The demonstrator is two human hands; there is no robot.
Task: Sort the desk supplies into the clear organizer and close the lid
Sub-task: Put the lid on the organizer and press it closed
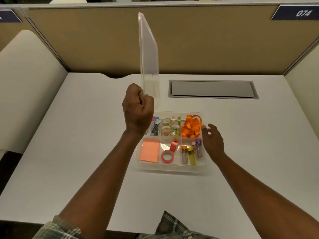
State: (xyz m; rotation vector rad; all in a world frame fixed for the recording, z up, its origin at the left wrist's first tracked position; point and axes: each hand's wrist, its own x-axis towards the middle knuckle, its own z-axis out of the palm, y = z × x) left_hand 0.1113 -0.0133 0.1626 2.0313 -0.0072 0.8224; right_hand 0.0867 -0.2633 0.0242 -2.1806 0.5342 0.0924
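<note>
While the left hand (138, 109) is clenched round the lower edge of the clear lid (149, 54), the lid stands upright on end in the air, rising toward 12 o'clock above the fist and seen almost edge-on. It is off the clear organizer (170, 168), which sits open on the white tabletop (86, 135) just past the left wrist at about 4 o'clock from that hand. The right hand (213, 140) holds nothing; its fingers are loosely spread at the organizer's 3 o'clock side, and the thumb tip seems to touch the rim there, though contact is hard to judge from this angle. The organizer has six compartments. At 1 o'clock lies a heap of orange ribbon (191, 127); at 12 o'clock are several pale tape rolls (170, 127), some with green and yellow print. At 7 o'clock a salmon sticky-note pad (150, 150) lies flat, and at 6 o'clock there are two pink tape rolls (167, 156), one flat and one tipped on edge. At 5 o'clock lie small glass vials (190, 152) with orange, yellow, pink and purple caps. The 11 o'clock compartment holds dark metal items and coloured tabs (154, 129), largely hidden behind the left hand, so they cannot be told apart. Beyond the organizer at 12 to 1 o'clock a grey cable flap (212, 88) is set into the tabletop.
</note>
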